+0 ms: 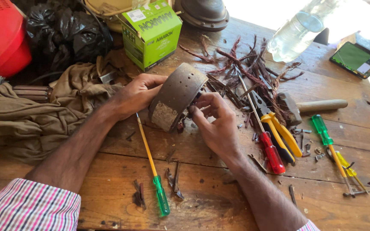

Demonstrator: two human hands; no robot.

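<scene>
A rusty curved brake shoe is gripped by both the left hand and right hand — a green-handled screwdriver lies just below it on the counter.

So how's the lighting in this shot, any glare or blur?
Head view: the top right corner behind the plastic bottle is blown out white; the hands and curved metal part are evenly lit and sharp; the black bags top left sit dim.

Two bare forearms enter from the bottom edge, ending in a left hand and a right hand without gloves, rings or watch. Both sleeves are rolled up, in white fabric checked with pink and dark stripes.
</scene>
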